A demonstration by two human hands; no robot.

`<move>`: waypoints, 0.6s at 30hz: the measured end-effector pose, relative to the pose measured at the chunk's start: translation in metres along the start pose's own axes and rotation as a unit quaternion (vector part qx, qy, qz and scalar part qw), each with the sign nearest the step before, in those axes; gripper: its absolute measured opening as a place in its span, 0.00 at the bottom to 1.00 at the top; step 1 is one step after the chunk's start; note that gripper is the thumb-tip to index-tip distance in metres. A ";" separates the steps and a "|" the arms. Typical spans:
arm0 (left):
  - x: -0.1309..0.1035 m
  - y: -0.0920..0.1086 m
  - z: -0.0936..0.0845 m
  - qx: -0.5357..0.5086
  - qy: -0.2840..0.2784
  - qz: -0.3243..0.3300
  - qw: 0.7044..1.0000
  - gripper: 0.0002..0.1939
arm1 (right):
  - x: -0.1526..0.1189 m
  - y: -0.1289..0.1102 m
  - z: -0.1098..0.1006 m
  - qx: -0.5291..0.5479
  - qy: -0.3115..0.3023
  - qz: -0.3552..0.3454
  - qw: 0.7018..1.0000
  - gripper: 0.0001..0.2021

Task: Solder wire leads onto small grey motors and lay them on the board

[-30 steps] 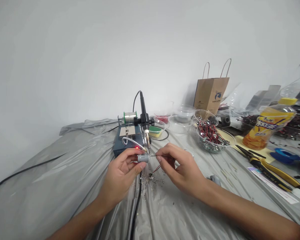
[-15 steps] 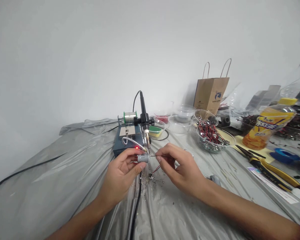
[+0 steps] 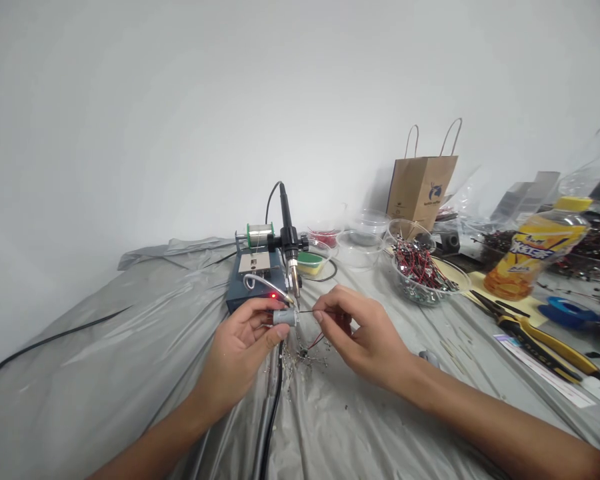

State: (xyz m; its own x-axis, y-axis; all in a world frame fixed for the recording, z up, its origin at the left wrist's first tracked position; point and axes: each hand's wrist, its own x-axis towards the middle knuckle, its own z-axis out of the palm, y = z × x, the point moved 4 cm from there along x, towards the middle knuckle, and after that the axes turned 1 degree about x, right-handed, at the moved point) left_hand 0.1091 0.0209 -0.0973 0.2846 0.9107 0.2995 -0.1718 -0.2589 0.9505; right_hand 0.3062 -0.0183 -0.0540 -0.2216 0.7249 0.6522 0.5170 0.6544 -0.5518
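Note:
Between thumb and fingers, my left hand (image 3: 243, 343) grips a small grey cylindrical motor (image 3: 284, 317), its end turned to the right. My right hand (image 3: 357, 327) pinches a thin dark wire (image 3: 306, 311) that reaches the motor's end. Red wires (image 3: 319, 339) hang below the right fingers. Directly above the motor's end is the tip of a soldering iron (image 3: 291, 250), clamped upright in a stand. A solder feed tube (image 3: 275, 288) slopes down to the same spot. Whether the iron's tip touches the wire is too small to tell.
The blue soldering station (image 3: 234, 293) carries a solder spool (image 3: 260, 235). To the right are a bowl of wired parts (image 3: 423, 277), a paper bag (image 3: 420, 190), a drink bottle (image 3: 537, 250) and pliers (image 3: 540, 343). A black cable (image 3: 274, 407) runs along the grey sheet (image 3: 130, 373).
Both hands stay almost in place at the iron's tip. The motor has shifted very slightly left, and the right hand still pinches the wire.

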 end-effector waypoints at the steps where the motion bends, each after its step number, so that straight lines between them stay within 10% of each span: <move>1: 0.000 0.000 0.000 0.001 0.000 -0.003 1.000 0.15 | 0.000 0.000 0.000 0.000 0.000 0.000 1.000 0.04; 9: -0.003 0.001 -0.004 0.029 -0.009 -0.020 0.999 0.16 | 0.005 0.000 -0.010 0.088 -0.035 0.053 0.994 0.04; 15: -0.007 -0.003 0.002 -0.055 -0.129 -0.135 0.981 0.19 | 0.011 0.019 -0.013 0.331 -0.198 0.255 0.887 0.10; 18: -0.008 -0.009 0.003 -0.040 -0.102 -0.197 0.974 0.21 | 0.008 0.031 -0.010 0.257 -0.233 0.288 0.893 0.06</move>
State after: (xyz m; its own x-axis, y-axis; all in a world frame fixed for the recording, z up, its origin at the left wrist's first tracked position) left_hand 0.1112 0.0153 -0.1078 0.5242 0.8487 -0.0702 -0.0814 0.1320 0.9879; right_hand 0.3289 0.0061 -0.0606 -0.4239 0.9049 -0.0374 0.2353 0.0702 -0.9694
